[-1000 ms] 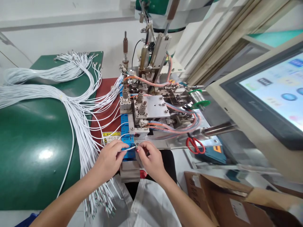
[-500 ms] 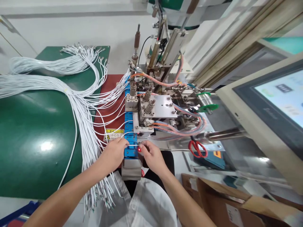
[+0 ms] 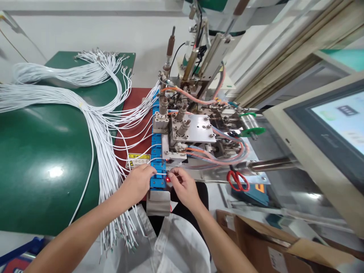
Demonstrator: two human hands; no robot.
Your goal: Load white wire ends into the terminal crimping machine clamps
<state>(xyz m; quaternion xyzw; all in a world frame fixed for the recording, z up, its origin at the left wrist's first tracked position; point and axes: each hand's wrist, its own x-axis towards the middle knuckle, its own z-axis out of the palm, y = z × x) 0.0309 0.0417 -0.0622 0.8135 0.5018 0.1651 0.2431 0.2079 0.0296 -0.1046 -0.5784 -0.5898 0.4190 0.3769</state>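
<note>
My left hand [image 3: 140, 181] pinches a white cable [image 3: 161, 174] that lies across the row of blue fixture blocks [image 3: 157, 183]. On the right side of the blocks, my right hand [image 3: 183, 186] has its thumb and forefinger closed at the end of the same cable, beside a small red light [image 3: 168, 179]. The cable's tip is hidden by the fingers. Farther along the row, several more white cables run into the blocks. They fan out from a large bundle of white cables [image 3: 98, 151] to the left of my hands.
Beyond the blocks stands a metal machine [image 3: 193, 127] with orange and clear tubes. A solder wire spool [image 3: 250, 124] and red-handled scissors [image 3: 238, 181] are at its right. A green table [image 3: 42, 163] is left, a screen [image 3: 341, 117] right, and cardboard boxes [image 3: 256, 235] below.
The view has shifted slightly, so the machine sits a little farther right. Both hands keep their places at the blocks, still pinching the cable; the right fingertips have moved very little.
</note>
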